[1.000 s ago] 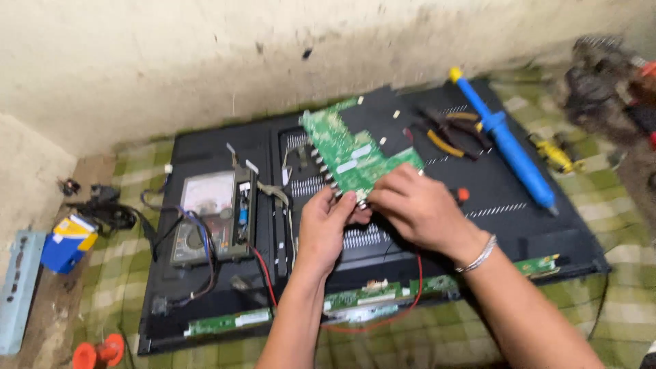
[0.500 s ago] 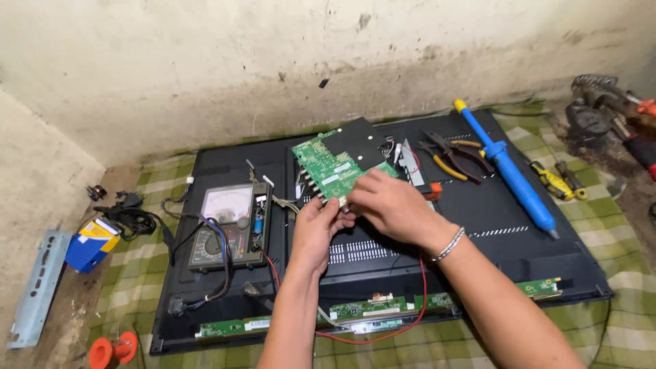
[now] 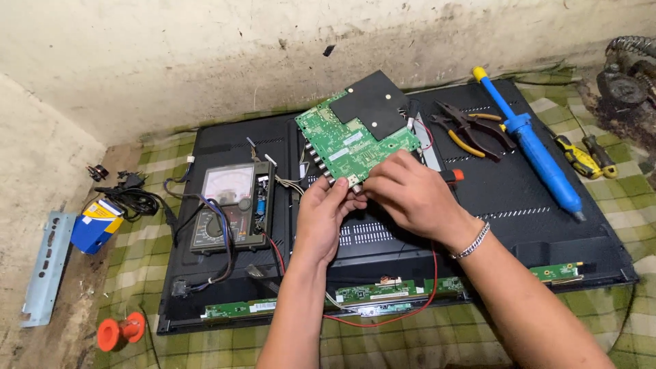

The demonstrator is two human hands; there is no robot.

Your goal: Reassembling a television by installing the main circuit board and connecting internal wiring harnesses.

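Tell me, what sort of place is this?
Probably an informal electronics repair spot on the floor: both hands hold a green circuit board over an opened flat screen's back, with an analogue multimeter and pliers beside it.

**Hidden and cut off**

The right hand (image 3: 410,195) covers the near corner of the green circuit board (image 3: 345,147). Both forearms run off the bottom edge. The rusty machine part (image 3: 632,75) is cropped at right; board components are too small to tell.
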